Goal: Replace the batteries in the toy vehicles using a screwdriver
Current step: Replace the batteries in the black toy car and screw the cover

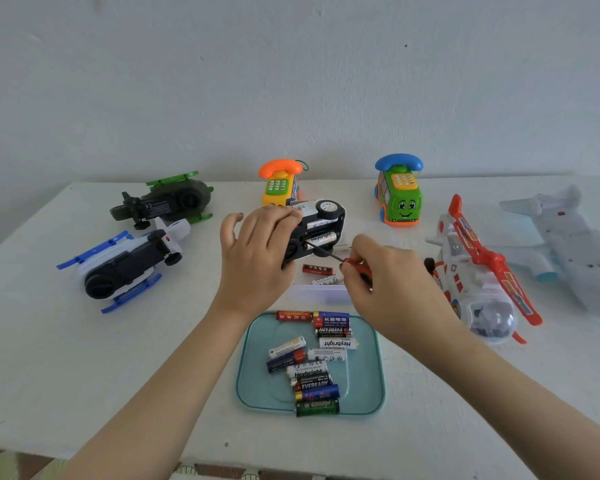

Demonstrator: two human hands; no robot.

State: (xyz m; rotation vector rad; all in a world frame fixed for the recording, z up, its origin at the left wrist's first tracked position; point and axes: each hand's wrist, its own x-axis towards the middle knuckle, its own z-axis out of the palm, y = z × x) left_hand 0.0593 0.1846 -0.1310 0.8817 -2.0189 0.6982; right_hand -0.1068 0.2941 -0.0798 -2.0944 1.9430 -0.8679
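Tray (257, 362) near table (84, 375) edge — left fingers (278, 218) grip car (323, 225), right fingers (362, 245) pinch screwdriver (328, 253).

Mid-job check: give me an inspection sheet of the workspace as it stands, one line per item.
Surface: white table, toys and batteries spread over it.
Job's things: toy car tilted, underside toward the camera, battery bay open with fitted batteries showing; screwdriver tip at the bay; teal tray holding loose batteries; two more batteries on the table beside the car.
Clutter: green helicopter, blue helicopter, orange phone car, green phone car, red helicopter, pale plane, small clear box.
Hands: left hand grips the toy car; right hand pinches the screwdriver handle.
Cables: only a thin cord on the orange phone car.
Surroundings: plain pale wall behind.
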